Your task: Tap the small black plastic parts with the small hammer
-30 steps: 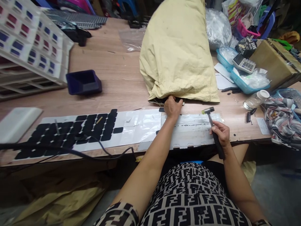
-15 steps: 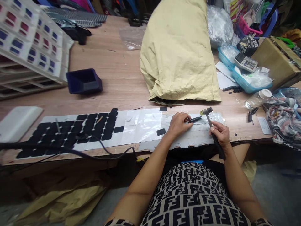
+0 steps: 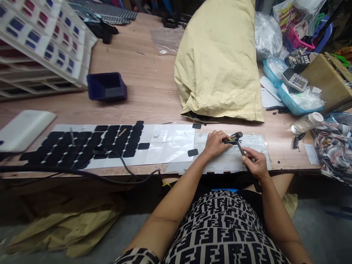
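Note:
With fingers closed round its handle, my right hand (image 3: 255,162) grips a small hammer (image 3: 240,146) with a black head and a yellow face. The hammer head is over a slim black pen-like piece (image 3: 233,142); I cannot tell whether they touch. My left hand (image 3: 218,144) pinches the left end of that piece and rests on a worn pale board (image 3: 254,156) at the table's front edge. A black rounded pad (image 3: 193,152) lies left of my left hand, and another pad (image 3: 197,125) sits farther back.
Rows of black pads (image 3: 110,137) lie on a white sheet (image 3: 170,146) to the left. A large tan sack (image 3: 217,66) stands behind the board. A dark blue bin (image 3: 107,87) and white rack (image 3: 79,55) are at left. A clear jar (image 3: 305,123) and blue baskets (image 3: 295,102) are at right.
The hammer head has come down and left onto or just over the black piece, and my right hand has tilted with it. My left hand keeps its pinch. The whole view has shifted slightly.

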{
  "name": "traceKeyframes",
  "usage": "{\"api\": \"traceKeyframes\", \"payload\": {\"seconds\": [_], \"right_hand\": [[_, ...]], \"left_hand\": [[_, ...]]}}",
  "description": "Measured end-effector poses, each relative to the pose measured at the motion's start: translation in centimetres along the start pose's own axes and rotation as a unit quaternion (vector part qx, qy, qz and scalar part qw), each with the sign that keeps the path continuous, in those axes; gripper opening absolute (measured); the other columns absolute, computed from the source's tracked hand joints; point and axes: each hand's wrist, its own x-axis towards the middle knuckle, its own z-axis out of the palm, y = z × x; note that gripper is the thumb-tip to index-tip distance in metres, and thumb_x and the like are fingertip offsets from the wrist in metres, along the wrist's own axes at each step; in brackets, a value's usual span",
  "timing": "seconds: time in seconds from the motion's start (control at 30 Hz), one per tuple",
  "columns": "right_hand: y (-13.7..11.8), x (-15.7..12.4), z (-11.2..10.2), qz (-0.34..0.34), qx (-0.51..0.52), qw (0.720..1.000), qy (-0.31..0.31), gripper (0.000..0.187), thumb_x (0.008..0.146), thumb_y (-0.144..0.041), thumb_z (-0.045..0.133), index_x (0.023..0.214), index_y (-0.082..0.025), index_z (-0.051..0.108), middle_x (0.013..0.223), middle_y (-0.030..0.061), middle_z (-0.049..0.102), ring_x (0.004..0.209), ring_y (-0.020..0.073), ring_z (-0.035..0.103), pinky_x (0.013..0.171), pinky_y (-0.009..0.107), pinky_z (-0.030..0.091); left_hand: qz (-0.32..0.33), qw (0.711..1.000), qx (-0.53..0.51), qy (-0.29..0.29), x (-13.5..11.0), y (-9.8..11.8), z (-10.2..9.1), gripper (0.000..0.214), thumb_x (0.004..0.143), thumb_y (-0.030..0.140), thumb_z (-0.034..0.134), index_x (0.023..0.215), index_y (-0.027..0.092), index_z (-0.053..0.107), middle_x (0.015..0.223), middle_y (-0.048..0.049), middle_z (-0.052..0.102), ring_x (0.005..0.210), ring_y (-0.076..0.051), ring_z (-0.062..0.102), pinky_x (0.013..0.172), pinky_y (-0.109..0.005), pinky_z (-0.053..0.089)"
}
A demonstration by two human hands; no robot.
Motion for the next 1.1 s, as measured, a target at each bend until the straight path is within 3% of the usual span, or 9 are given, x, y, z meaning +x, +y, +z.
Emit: {"api": "traceKeyframes", "payload": {"seconds": [0.17, 0.37, 0.57, 0.83, 0.9, 1.0, 1.1], "right_hand": [[0.2, 0.1, 0.7, 0.033, -0.002, 0.999, -0.027, 0.036, 0.084, -0.027, 0.065, 0.116, -0.016, 0.075, 0.057, -0.0055, 0.054, 0.047, 0.0096, 0.043, 0.048, 0.025, 0.036], [0.6, 0.0, -0.1, 0.025, 0.018, 0.999, 0.018, 0.036, 0.085, -0.028, 0.065, 0.117, -0.016, 0.074, 0.057, -0.0043, 0.059, 0.053, 0.0127, 0.052, 0.055, 0.028, 0.043], [1.3, -0.1, -0.7, 0.057, 0.033, 0.998, 0.006, 0.035, 0.082, -0.028, 0.068, 0.115, -0.016, 0.076, 0.055, -0.005, 0.06, 0.051, 0.0127, 0.053, 0.058, 0.029, 0.045], [2.5, 0.1, -1.4, 0.084, 0.199, 0.97, 0.112, 0.036, 0.077, -0.033, 0.069, 0.109, -0.018, 0.076, 0.054, -0.0034, 0.063, 0.051, 0.0152, 0.057, 0.057, 0.031, 0.043], [2.5, 0.1, -1.6, 0.086, 0.214, 0.966, 0.119, 0.037, 0.077, -0.034, 0.069, 0.109, -0.017, 0.076, 0.054, -0.0028, 0.063, 0.051, 0.0152, 0.057, 0.057, 0.031, 0.042], [2.4, 0.1, -1.8, 0.094, 0.213, 0.966, 0.112, 0.038, 0.078, -0.035, 0.068, 0.11, -0.017, 0.075, 0.054, -0.0026, 0.062, 0.051, 0.0152, 0.056, 0.056, 0.031, 0.04], [2.5, 0.1, -1.8, 0.096, 0.204, 0.968, 0.11, 0.039, 0.078, -0.036, 0.068, 0.111, -0.017, 0.075, 0.055, -0.0025, 0.063, 0.051, 0.0151, 0.056, 0.056, 0.03, 0.04]], "left_hand": [[-0.015, 1.0, 0.001, -0.009, 0.2, 0.3, -0.1, 0.015, 0.078, 0.031, 0.081, 0.09, 0.025, 0.073, 0.095, -0.0018, 0.07, 0.102, -0.025, 0.056, 0.094, -0.039, 0.039], [-0.019, 1.0, -0.021, -0.008, 0.1, 0.3, -0.2, 0.015, 0.077, 0.028, 0.08, 0.09, 0.026, 0.075, 0.094, -0.0007, 0.07, 0.102, -0.024, 0.056, 0.095, -0.039, 0.038], [-0.012, 1.0, -0.026, -0.008, 0.1, 0.3, -0.3, 0.015, 0.077, 0.028, 0.08, 0.091, 0.026, 0.076, 0.093, -0.0006, 0.07, 0.101, -0.023, 0.057, 0.094, -0.038, 0.039], [0.008, 0.998, -0.055, -0.012, -0.7, 0.5, -1.0, 0.015, 0.079, 0.028, 0.078, 0.093, 0.023, 0.073, 0.096, -0.0028, 0.068, 0.101, -0.024, 0.057, 0.096, -0.039, 0.042], [0.034, 0.991, -0.123, -0.049, -2.3, 1.6, -1.7, 0.017, 0.083, 0.029, 0.074, 0.098, 0.021, 0.071, 0.102, -0.0044, 0.068, 0.097, -0.021, 0.059, 0.089, -0.035, 0.046], [0.081, 0.951, -0.212, -0.208, -5.9, 3.6, -2.3, 0.017, 0.091, 0.033, 0.065, 0.103, 0.022, 0.069, 0.1, -0.0032, 0.07, 0.084, -0.017, 0.063, 0.076, -0.029, 0.049], [0.153, 0.915, -0.153, -0.34, -9.4, 5.0, -1.1, 0.012, 0.089, 0.029, 0.066, 0.099, 0.023, 0.069, 0.094, -0.0015, 0.072, 0.084, -0.017, 0.066, 0.074, -0.028, 0.049]]}}
